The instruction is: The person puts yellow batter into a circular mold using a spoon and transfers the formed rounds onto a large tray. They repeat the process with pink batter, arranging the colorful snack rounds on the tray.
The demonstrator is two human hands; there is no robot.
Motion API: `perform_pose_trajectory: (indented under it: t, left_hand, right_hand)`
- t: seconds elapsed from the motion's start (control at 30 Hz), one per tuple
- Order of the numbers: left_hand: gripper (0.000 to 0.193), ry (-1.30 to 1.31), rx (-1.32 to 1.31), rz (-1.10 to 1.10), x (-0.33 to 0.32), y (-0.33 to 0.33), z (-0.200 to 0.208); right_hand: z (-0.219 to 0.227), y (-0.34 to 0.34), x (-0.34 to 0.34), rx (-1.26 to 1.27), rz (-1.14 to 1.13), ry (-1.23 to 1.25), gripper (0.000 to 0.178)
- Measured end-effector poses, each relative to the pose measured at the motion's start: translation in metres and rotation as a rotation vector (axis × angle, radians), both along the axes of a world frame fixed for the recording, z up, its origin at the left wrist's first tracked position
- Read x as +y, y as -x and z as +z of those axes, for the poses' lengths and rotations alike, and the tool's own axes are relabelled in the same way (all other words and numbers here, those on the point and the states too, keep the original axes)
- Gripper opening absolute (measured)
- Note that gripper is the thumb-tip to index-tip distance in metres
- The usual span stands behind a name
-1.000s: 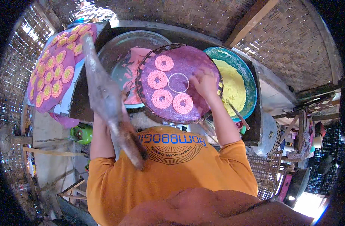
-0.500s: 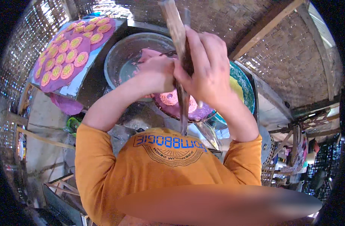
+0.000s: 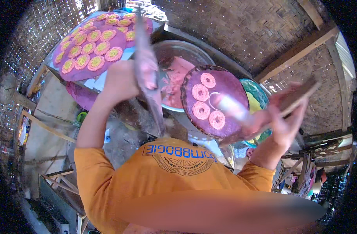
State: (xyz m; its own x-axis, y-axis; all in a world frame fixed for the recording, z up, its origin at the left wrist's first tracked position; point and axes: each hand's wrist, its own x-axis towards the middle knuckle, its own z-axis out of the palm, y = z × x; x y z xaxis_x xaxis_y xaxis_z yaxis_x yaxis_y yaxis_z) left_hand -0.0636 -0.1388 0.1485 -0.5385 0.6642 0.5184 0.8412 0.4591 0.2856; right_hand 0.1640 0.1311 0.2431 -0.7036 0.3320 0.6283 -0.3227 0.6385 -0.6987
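My left hand (image 3: 122, 82) is closed round a long wooden bar (image 3: 141, 58), held upright and smeared by motion. In my right hand (image 3: 285, 124) is a second wooden bar (image 3: 297, 97), slanting up to the right. A blurred white cylinder (image 3: 231, 107) shows beside this bar, above a round tray (image 3: 186, 84) with a dark rim. Purple sheeting (image 3: 227, 84) covers the tray and carries several pink rings of thin strands, among them one ring (image 3: 208, 80) at the far side. A thin pale circle (image 3: 209, 102) shows near the cylinder; I cannot tell whether it belongs to it.
Behind the tray stands a large grey basin (image 3: 202, 48) with pink dough (image 3: 172, 84). A green basin (image 3: 252, 84) with yellow dough (image 3: 253, 102) is at the right. Several pink-and-yellow rosettes (image 3: 95, 62) lie on purple sheeting at the far left. A woven wall (image 3: 233, 31) rises behind.
My hands were together over the tray with the wooden bars between them. Now they are apart, one bar in each, left hand leftward and right hand rightward. The tray with pink rings shows clearly.
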Motion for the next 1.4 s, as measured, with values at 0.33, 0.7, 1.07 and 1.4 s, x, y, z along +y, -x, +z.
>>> perform_pose_trajectory:
  t: [0.33, 0.7, 1.07, 1.4]
  left_hand:
    - [0.028, -1.221, -0.943, -1.241, 0.005, 0.039, -0.028]
    - [0.047, -1.179, -0.749, -0.607, -0.109, 0.090, -0.100]
    - [0.043, -1.147, -0.944, -0.593, -0.113, 0.111, -0.157]
    - [0.048, -1.168, -0.893, -0.566, -0.113, 0.114, -0.154]
  right_hand:
    - [-0.093, 0.129, -0.083, 0.566, 0.184, 0.658, 0.029]
    - [-0.242, 0.143, -0.037, -0.783, -0.312, -0.878, 0.077]
    - [-0.259, 0.179, -0.029, -0.758, -0.306, -0.621, 0.059]
    - [-0.324, 0.222, -0.033, -1.341, 0.094, 0.528, 0.032]
